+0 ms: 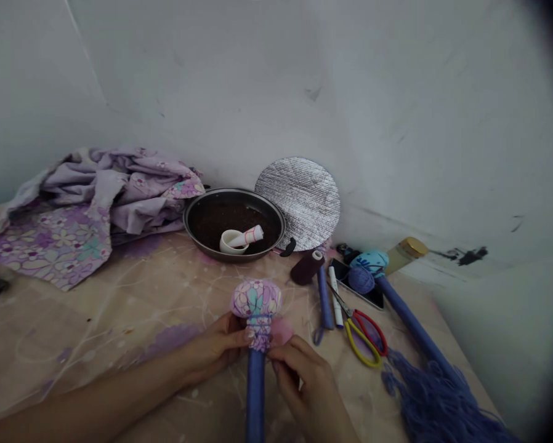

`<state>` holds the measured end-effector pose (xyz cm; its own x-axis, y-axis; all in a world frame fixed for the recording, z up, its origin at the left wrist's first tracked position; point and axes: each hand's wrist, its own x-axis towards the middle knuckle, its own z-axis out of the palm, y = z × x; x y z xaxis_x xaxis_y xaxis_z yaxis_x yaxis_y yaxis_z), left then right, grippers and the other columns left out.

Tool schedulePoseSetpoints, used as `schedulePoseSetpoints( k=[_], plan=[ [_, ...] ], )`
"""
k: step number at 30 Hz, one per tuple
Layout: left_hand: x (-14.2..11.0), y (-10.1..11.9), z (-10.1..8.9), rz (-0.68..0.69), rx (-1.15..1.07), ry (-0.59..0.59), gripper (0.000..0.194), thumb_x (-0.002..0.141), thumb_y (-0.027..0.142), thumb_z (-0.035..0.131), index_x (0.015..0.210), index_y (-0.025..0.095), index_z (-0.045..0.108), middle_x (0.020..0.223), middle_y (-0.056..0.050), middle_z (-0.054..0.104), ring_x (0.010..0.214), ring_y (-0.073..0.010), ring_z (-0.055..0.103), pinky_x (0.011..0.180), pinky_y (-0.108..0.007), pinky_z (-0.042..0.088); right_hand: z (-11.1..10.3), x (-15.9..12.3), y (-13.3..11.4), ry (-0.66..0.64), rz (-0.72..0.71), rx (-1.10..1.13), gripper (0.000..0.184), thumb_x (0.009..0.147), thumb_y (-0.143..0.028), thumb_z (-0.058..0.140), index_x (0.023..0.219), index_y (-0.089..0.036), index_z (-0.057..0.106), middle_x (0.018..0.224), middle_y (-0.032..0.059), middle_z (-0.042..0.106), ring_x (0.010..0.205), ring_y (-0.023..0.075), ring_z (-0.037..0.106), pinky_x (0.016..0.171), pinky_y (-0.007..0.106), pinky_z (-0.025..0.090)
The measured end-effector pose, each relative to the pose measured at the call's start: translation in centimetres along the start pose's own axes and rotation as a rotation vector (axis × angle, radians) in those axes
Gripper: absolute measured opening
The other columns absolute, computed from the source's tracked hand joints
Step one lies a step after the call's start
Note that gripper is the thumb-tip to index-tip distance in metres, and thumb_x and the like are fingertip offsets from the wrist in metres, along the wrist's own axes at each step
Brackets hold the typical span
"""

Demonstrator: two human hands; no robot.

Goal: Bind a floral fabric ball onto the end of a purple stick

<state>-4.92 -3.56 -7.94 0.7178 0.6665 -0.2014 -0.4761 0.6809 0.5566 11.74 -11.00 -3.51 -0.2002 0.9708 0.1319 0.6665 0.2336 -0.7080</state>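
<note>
A padded mallet (pixel 257 301) stands in front of me, its round head covered in floral lilac cloth and its handle wrapped in blue. Blue yarn (pixel 259 318) is wound around the gathered cloth below the head. My left hand (pixel 225 341) grips this neck from the left, thumb across the cloth. At the lower edge of the gathers, my right hand (pixel 306 375) is closed in a pinch, fingertips touching or just beside the handle. Whatever lies between those fingertips is too small to make out.
A dark pan (pixel 202 246) holds a small white cup (pixel 228 242). Crumpled floral cloth (pixel 133 191) lies at left. On the right are scissors (pixel 363 344), a thread cone (pixel 307 268), a marker (pixel 335 298), another mallet (pixel 410 320), a phone (pixel 373 297) and loose blue yarn (pixel 438 400).
</note>
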Motion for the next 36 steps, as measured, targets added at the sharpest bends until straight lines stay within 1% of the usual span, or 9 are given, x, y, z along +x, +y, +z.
schedulePoseSetpoints(
  k=[7, 10, 16, 18, 22, 26, 30, 32, 36],
  plan=[
    [0.2, -0.2, -0.3, 0.02, -0.002, 0.007, 0.043, 0.066, 0.015, 0.076, 0.106, 0.012, 0.061, 0.101, -0.01, 0.065, 0.094, -0.0199, 0.061, 0.09, -0.033, 0.041, 0.2, -0.2, 0.2, -0.012, 0.018, -0.026, 0.029, 0.079, 0.0, 0.044, 0.086, -0.019, 0.065, 0.079, 0.0058, 0.06, 0.076, 0.0189, 0.058, 0.064, 0.025, 0.041],
    [0.1, -0.2, -0.3, 0.009, 0.003, 0.011, 0.042, 0.067, 0.014, 0.076, 0.106, 0.012, 0.061, 0.099, -0.009, 0.065, 0.093, -0.0201, 0.062, 0.09, -0.033, 0.041, 0.2, -0.2, 0.3, -0.02, 0.008, -0.037, 0.029, 0.08, 0.0, 0.044, 0.087, -0.019, 0.064, 0.079, 0.0057, 0.06, 0.076, 0.0188, 0.058, 0.065, 0.026, 0.042],
    [0.3, -0.3, -0.3, 0.023, 0.009, -0.001, 0.041, 0.064, 0.016, 0.078, 0.102, 0.011, 0.063, 0.095, -0.009, 0.066, 0.091, -0.0193, 0.062, 0.088, -0.032, 0.042, 0.7, -0.1, 0.4, 0.007, 0.01, -0.006, 0.025, 0.082, -0.002, 0.043, 0.086, -0.019, 0.062, 0.08, 0.005, 0.059, 0.076, 0.0168, 0.059, 0.066, 0.024, 0.042],
    [0.4, -0.4, -0.5, 0.027, 0.006, -0.02, 0.042, 0.064, 0.016, 0.078, 0.103, 0.012, 0.063, 0.095, -0.009, 0.065, 0.092, -0.0192, 0.062, 0.088, -0.032, 0.042, 1.0, -0.2, 0.6, 0.032, -0.008, 0.001, 0.024, 0.083, -0.003, 0.042, 0.086, -0.019, 0.06, 0.082, 0.0046, 0.059, 0.077, 0.0161, 0.059, 0.066, 0.023, 0.042],
    [0.5, -0.7, -1.1, 0.058, -0.018, -0.021, 0.047, 0.065, 0.014, 0.077, 0.108, 0.014, 0.06, 0.102, -0.01, 0.063, 0.094, -0.0189, 0.061, 0.09, -0.033, 0.04, 1.3, -0.1, 0.8, 0.078, -0.045, 0.002, 0.023, 0.083, -0.002, 0.041, 0.086, -0.019, 0.057, 0.082, 0.0039, 0.059, 0.075, 0.0153, 0.058, 0.065, 0.022, 0.042],
    [0.5, -0.7, -1.2, 0.079, -0.026, -0.04, 0.05, 0.066, 0.011, 0.076, 0.112, 0.016, 0.058, 0.104, -0.01, 0.062, 0.096, -0.0212, 0.061, 0.09, -0.036, 0.042, 1.2, 0.0, 0.7, 0.06, -0.058, 0.004, 0.023, 0.084, -0.003, 0.04, 0.086, -0.019, 0.056, 0.082, 0.0041, 0.058, 0.075, 0.0153, 0.057, 0.065, 0.022, 0.041],
    [0.5, -0.4, -0.9, 0.052, 0.003, -0.066, 0.056, 0.064, 0.008, 0.075, 0.116, 0.017, 0.055, 0.106, -0.009, 0.063, 0.097, -0.0215, 0.061, 0.088, -0.035, 0.044, 1.1, 0.0, 0.5, 0.063, -0.068, 0.024, 0.023, 0.085, -0.004, 0.038, 0.085, -0.019, 0.056, 0.082, 0.0044, 0.057, 0.074, 0.0157, 0.057, 0.065, 0.023, 0.041],
    [0.4, -0.2, -0.8, 0.03, 0.024, -0.053, 0.055, 0.064, 0.007, 0.075, 0.115, 0.016, 0.055, 0.107, -0.009, 0.063, 0.097, -0.0206, 0.061, 0.089, -0.034, 0.045, 1.1, 0.1, 0.4, 0.07, -0.069, 0.035, 0.023, 0.084, -0.004, 0.038, 0.085, -0.019, 0.056, 0.081, 0.0042, 0.057, 0.074, 0.0158, 0.057, 0.065, 0.024, 0.04],
    [0.4, -0.3, -1.0, 0.029, 0.048, -0.011, 0.054, 0.061, 0.007, 0.076, 0.11, 0.015, 0.056, 0.106, -0.008, 0.064, 0.098, -0.0209, 0.062, 0.089, -0.034, 0.046, 1.2, 0.1, 0.5, 0.069, -0.062, 0.047, 0.024, 0.084, -0.003, 0.039, 0.084, -0.02, 0.055, 0.081, 0.0028, 0.057, 0.074, 0.015, 0.057, 0.064, 0.023, 0.039]
  ],
)
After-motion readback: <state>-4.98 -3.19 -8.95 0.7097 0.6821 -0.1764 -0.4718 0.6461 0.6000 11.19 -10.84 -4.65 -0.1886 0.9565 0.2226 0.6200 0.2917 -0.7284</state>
